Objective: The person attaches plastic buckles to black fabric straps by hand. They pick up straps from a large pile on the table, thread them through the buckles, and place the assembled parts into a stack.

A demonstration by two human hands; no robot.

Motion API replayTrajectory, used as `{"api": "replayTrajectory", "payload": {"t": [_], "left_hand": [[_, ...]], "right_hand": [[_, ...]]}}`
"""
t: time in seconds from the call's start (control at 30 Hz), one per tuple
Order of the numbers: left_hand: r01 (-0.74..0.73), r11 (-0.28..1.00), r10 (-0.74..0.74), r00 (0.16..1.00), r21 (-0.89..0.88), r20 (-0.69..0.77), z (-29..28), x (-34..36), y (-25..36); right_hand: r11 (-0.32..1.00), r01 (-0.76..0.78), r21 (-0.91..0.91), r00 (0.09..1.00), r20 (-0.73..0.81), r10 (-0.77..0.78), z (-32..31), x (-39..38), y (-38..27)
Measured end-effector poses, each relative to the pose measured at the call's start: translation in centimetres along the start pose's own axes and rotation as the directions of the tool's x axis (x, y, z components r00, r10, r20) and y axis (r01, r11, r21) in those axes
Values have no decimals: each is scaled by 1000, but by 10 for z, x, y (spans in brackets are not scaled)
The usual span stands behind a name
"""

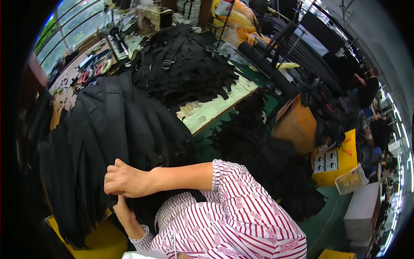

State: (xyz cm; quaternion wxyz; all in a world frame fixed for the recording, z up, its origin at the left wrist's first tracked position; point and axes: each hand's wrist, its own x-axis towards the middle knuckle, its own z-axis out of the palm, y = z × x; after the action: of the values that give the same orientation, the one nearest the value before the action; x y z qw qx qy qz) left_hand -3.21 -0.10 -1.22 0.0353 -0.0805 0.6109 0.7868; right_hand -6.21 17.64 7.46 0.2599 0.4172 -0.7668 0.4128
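My right hand (127, 180) is curled closed at the lower left of the view, its forearm reaching across from the right. Just below it, my left hand (125, 211) is also closed, its fingertips touching or nearly touching the right hand. A small dark bit shows at the left hand, but what either hand grips is hidden. Both are in front of a large heap of long black padded strap pieces (97, 121), which drapes over a yellow bin (99, 241) at the bottom left.
Beyond lie a pile of black webbing with buckles (181, 60) on a pale worn board (202, 112) and a tool-strewn bench (73, 75). Rightward are more black pieces (276, 181) on the floor, a cardboard box (293, 125), a yellow carton (332, 162) and another person (366, 90).
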Motion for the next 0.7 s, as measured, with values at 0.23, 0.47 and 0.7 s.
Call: {"api": "replayTrajectory", "payload": {"t": [0.23, 0.47, 0.7], "left_hand": [[-57, 993, 51, 997, 105, 57, 13, -1, 4], [-150, 955, 172, 983, 257, -63, 41, -17, 19], [-99, 982, 92, 994, 161, 52, 31, -17, 23]], "right_hand": [[947, -314, 67, 937, 184, 298, 1, -13, 17], [962, -267, 51, 949, 185, 253, -6, -11, 21], [828, -554, 84, 808, 294, 510, -17, -9, 13]]}}
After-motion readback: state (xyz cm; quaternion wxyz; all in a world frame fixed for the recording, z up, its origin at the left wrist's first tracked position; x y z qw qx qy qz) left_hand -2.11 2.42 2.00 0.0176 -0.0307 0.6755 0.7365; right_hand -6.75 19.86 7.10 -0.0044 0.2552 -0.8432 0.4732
